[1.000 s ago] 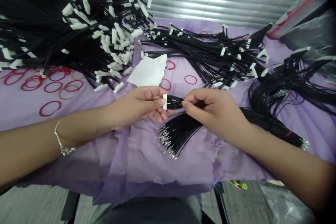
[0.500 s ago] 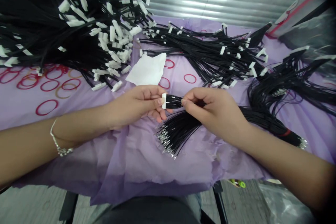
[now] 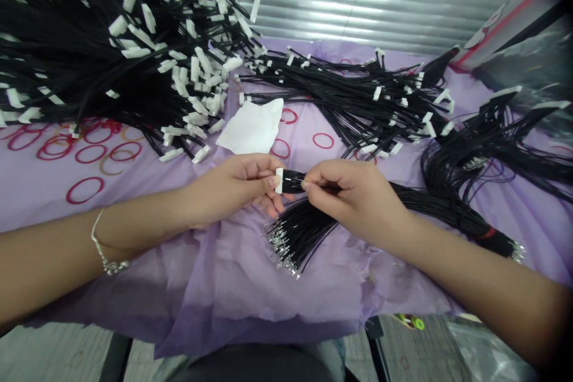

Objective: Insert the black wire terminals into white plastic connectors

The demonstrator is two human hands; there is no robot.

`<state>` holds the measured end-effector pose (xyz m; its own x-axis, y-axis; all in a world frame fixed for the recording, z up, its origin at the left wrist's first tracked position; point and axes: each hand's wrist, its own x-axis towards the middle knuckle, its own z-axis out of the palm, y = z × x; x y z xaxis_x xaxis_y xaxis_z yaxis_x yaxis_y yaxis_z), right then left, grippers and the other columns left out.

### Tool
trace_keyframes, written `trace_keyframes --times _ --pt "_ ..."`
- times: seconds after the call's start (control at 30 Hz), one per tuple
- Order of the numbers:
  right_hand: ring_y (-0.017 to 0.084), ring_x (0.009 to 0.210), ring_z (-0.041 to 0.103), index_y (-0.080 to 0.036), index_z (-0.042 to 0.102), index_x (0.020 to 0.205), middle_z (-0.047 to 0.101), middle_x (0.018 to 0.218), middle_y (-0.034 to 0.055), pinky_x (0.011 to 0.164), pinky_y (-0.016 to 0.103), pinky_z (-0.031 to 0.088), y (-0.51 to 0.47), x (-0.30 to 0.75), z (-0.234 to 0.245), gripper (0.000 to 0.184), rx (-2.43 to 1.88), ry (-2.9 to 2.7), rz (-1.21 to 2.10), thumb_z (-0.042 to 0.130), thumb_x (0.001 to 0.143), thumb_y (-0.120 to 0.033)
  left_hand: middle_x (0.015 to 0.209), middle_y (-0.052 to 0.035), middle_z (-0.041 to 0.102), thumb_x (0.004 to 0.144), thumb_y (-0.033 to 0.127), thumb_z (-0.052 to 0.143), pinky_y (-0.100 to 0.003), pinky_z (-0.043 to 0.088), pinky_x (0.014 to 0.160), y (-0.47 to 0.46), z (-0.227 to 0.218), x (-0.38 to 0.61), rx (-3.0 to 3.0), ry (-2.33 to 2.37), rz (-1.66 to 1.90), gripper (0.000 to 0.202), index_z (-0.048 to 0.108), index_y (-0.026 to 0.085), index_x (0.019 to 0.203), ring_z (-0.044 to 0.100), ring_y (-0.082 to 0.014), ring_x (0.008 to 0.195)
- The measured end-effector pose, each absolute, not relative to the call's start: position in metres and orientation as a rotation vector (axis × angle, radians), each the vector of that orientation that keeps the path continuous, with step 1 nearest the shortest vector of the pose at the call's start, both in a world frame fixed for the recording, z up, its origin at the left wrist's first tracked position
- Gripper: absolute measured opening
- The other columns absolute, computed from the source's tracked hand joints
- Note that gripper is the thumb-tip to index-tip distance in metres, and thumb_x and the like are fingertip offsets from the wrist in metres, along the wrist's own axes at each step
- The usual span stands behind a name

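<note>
Between thumb and fingers, my left hand [image 3: 250,182] grips a white connector [image 3: 279,181] with several black wires [image 3: 293,181] running out of its right side. My right hand [image 3: 353,194] pinches at those wires a short way from the connector; whether it holds one wire or more I cannot make out. Just below both hands lies a fanned bundle of black wires with bare metal ends [image 3: 290,239]. That bundle runs on behind my right hand to the right, where a red band [image 3: 486,233] circles it.
A large heap of black cables with white connectors [image 3: 197,107] fills the back left. Red rubber bands [image 3: 85,190] and a white paper scrap [image 3: 250,126] lie on the purple cloth [image 3: 250,292]. More cable bundles [image 3: 358,83] lie behind and right. Blinds [image 3: 380,0] stand at the back.
My right hand has moved slightly left along the wires, closer to the connector. My left hand keeps its hold. The whole view has shifted a little.
</note>
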<state>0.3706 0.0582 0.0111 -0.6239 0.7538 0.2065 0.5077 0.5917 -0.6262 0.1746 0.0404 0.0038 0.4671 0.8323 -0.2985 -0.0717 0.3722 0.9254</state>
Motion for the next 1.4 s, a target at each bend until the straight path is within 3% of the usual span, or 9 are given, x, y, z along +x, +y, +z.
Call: trace_keyframes --times 0.13,0.3,0.37,0.53,0.9,1.3,1.4 --pt "0.009 0.056 0.051 -0.015 0.063 0.072 0.06 0.063 -0.0011 0.054 0.021 0.037 0.059 0.37 0.009 0.013 -0.932 -2.388 0.684 0.053 0.08 -0.013 0.066 -0.0014 0.066 0.086 0.008 0.052 -0.016 0.053 0.055 0.041 0.004 0.175 1.001 0.857 0.703 0.007 0.057 0.01 0.081 0.062 -0.008 0.056" --pt "0.015 0.078 0.062 -0.019 0.066 0.086 0.069 0.084 0.0039 0.072 0.029 0.048 0.06 0.377 0.019 0.013 -0.878 -2.273 0.392 0.053 0.085 -0.018 0.073 -0.0041 0.067 0.083 0.011 0.058 -0.019 0.054 0.056 0.04 0.006 0.176 0.886 0.872 0.741 0.002 0.056 0.01 0.083 0.063 -0.009 0.059" --pt "0.016 0.074 0.063 -0.02 0.066 0.091 0.07 0.082 0.0033 0.068 0.029 0.049 0.059 0.379 0.023 0.011 -0.961 -2.184 0.389 0.059 0.083 -0.022 0.07 -0.0034 0.067 0.083 0.01 0.058 -0.018 0.053 0.056 0.04 0.006 0.176 0.85 0.878 0.745 0.002 0.056 0.01 0.085 0.063 -0.0087 0.058" --pt "0.008 0.054 0.053 -0.017 0.064 0.073 0.062 0.062 -0.0017 0.051 0.021 0.04 0.057 0.375 0.021 0.007 -0.934 -2.3 0.539 0.061 0.078 -0.016 0.068 -0.0023 0.066 0.085 0.007 0.052 -0.017 0.053 0.056 0.041 0.005 0.176 0.852 0.859 0.742 0.006 0.058 0.009 0.081 0.063 -0.0077 0.057" --pt "0.007 0.055 0.047 -0.014 0.061 0.068 0.055 0.061 -0.0022 0.053 0.019 0.036 0.06 0.369 0.008 0.009 -0.832 -2.31 0.495 0.058 0.077 -0.012 0.067 -0.0023 0.066 0.085 0.009 0.053 -0.017 0.054 0.059 0.041 0.004 0.174 0.903 0.829 0.724 0.005 0.058 0.009 0.083 0.063 -0.0085 0.06" --pt "0.014 0.069 0.051 -0.013 0.06 0.076 0.058 0.071 0.0043 0.066 0.026 0.043 0.064 0.367 0.0 0.016 -0.646 -2.454 0.336 0.051 0.087 -0.02 0.067 -0.0019 0.066 0.08 0.022 0.061 -0.019 0.052 0.057 0.04 0.002 0.173 1.008 0.883 0.676 0.012 0.056 0.011 0.08 0.062 -0.0098 0.06" --pt "0.015 0.083 0.054 -0.013 0.062 0.087 0.059 0.086 0.0073 0.077 0.028 0.045 0.075 0.376 0.019 0.016 -0.648 -2.415 0.352 0.053 0.087 -0.026 0.067 -0.0023 0.068 0.079 0.024 0.063 -0.016 0.048 0.049 0.039 0.006 0.175 1.034 0.93 0.718 0.015 0.054 0.012 0.083 0.061 -0.0096 0.057"
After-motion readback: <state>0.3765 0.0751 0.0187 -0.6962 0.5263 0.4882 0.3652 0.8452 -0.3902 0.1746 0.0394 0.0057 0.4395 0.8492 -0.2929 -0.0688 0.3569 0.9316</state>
